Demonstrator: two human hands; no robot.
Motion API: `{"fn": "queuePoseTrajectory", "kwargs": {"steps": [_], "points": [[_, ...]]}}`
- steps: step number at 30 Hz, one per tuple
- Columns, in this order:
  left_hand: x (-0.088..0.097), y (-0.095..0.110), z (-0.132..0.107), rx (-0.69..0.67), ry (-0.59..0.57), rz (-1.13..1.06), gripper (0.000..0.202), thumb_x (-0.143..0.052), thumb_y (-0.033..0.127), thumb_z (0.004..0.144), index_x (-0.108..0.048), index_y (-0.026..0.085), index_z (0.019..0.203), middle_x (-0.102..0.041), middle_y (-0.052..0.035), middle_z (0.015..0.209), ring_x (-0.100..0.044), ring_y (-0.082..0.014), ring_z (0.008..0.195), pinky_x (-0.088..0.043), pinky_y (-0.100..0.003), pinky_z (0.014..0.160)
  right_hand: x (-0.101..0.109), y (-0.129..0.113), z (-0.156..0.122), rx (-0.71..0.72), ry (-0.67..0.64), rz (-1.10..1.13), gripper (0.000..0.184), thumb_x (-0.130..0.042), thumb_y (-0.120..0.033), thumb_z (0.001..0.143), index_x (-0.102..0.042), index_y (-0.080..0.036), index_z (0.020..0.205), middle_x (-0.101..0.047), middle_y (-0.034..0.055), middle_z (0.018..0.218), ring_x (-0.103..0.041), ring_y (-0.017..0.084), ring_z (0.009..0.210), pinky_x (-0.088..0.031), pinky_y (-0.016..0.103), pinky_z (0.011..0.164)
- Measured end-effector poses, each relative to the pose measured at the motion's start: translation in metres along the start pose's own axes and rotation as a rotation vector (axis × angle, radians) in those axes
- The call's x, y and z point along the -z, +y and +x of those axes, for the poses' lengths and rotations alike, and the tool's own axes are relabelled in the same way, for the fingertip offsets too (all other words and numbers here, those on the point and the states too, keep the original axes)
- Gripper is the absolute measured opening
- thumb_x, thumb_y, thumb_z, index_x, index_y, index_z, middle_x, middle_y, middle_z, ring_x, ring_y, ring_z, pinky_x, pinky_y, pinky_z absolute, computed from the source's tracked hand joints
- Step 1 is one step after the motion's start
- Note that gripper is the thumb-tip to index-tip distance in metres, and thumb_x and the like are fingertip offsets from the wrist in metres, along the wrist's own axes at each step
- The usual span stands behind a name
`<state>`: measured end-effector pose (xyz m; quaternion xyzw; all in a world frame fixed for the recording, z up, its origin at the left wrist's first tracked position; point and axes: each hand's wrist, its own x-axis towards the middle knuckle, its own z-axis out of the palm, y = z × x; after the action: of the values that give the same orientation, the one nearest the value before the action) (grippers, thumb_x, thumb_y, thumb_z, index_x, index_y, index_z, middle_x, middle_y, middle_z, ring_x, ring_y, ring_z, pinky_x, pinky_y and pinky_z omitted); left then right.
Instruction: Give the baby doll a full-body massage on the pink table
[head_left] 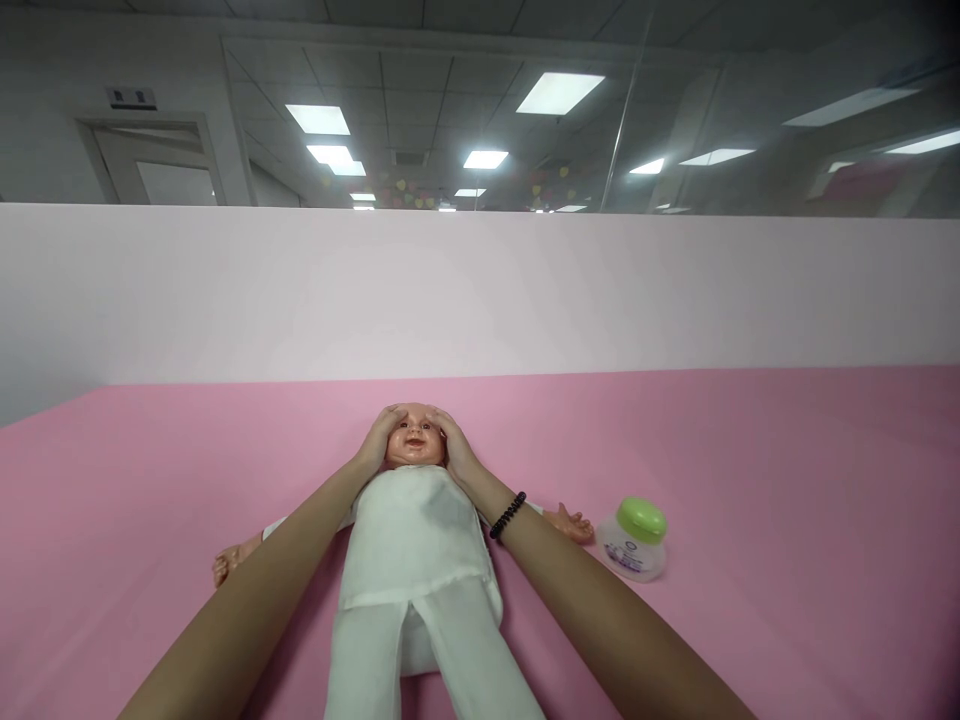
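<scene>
A baby doll (420, 530) in white clothes lies on its back, head away from me and arms spread out to both sides. My left hand (381, 432) curves round the left side of its head (415, 445), fingers reaching onto the forehead. On the other side my right hand (456, 440) cups the head in the same way, so the head is held between both hands. Some of my fingers are hidden behind the head. The doll's face shows between my hands. A black beaded bracelet (508, 515) is on my right wrist.
The doll lies on a pink padded surface (787, 480). Right of the doll's hand stands a clear round jar with a green lid (636, 540). A white wall panel (480, 290) rises behind, with glass (442, 120) above it.
</scene>
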<state>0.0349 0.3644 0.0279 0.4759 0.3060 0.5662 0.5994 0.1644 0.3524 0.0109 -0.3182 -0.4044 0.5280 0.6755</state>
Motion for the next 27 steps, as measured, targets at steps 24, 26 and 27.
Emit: {"fn": "queuePoseTrajectory", "kwargs": {"steps": [24,26,27], "points": [[0.005,0.000,0.002,0.005,-0.009,0.094,0.044,-0.079,0.045,0.067,-0.063,0.018,0.099,-0.070,-0.0050,0.095,-0.067,-0.0218,0.089,-0.053,-0.034,0.083,0.000,0.001,-0.001,-0.030,0.000,0.021,0.030,-0.075,-0.040,0.067,-0.067,-0.025,0.092,-0.071,0.0010,0.094,-0.064,0.024,0.095,-0.054,0.039,0.085],[0.006,0.000,0.003,0.048,-0.018,0.108,0.049,-0.081,0.043,0.066,-0.062,0.019,0.105,-0.071,-0.0063,0.097,-0.068,-0.0232,0.089,-0.053,-0.037,0.083,0.000,0.000,-0.003,-0.044,0.001,0.020,0.034,-0.077,-0.039,0.066,-0.067,-0.026,0.096,-0.071,0.0010,0.095,-0.065,0.024,0.095,-0.054,0.039,0.084],[0.006,0.000,0.003,0.064,-0.023,0.111,0.051,-0.081,0.042,0.066,-0.061,0.019,0.107,-0.071,-0.0069,0.098,-0.069,-0.0238,0.089,-0.054,-0.038,0.084,0.000,0.000,-0.004,-0.048,0.003,0.017,0.036,-0.078,-0.038,0.066,-0.067,-0.027,0.098,-0.071,0.0010,0.096,-0.065,0.024,0.095,-0.054,0.039,0.084]]}}
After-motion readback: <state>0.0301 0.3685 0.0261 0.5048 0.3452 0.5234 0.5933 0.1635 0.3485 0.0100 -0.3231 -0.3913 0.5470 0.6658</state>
